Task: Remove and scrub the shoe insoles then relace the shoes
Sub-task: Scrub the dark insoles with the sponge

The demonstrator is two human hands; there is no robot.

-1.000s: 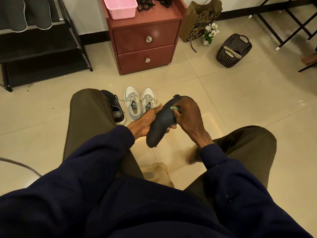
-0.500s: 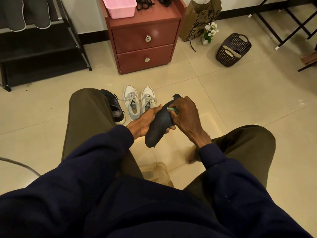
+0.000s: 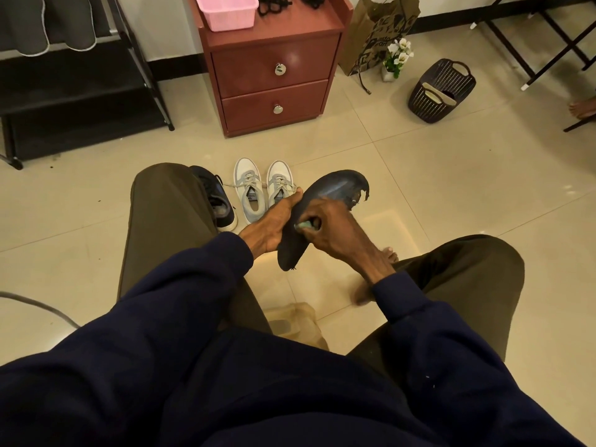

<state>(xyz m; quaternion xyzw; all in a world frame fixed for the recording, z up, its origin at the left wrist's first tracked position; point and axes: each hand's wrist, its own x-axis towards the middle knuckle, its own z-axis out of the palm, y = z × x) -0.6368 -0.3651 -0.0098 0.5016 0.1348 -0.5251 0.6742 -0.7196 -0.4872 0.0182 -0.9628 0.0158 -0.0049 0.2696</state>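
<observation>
The left hand [image 3: 272, 225] grips the dark insole [image 3: 325, 201] from beneath, held above the floor between the knees, apparently to steady it while the right hand [image 3: 338, 233], clenched on a small greenish scrubber [image 3: 304, 224], works its surface.

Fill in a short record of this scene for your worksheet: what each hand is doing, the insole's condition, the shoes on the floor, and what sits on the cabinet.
Left hand: grips the dark insole by its edge, holding it above the floor
Right hand: pinches a small green scrubber against the insole's face
Insole condition: far end torn and frayed
Shoes on floor: white sneakers, laced, side by side; one dark shoe to their left, partly hidden
Cabinet top: pink tub and black laces on the red cabinet
</observation>
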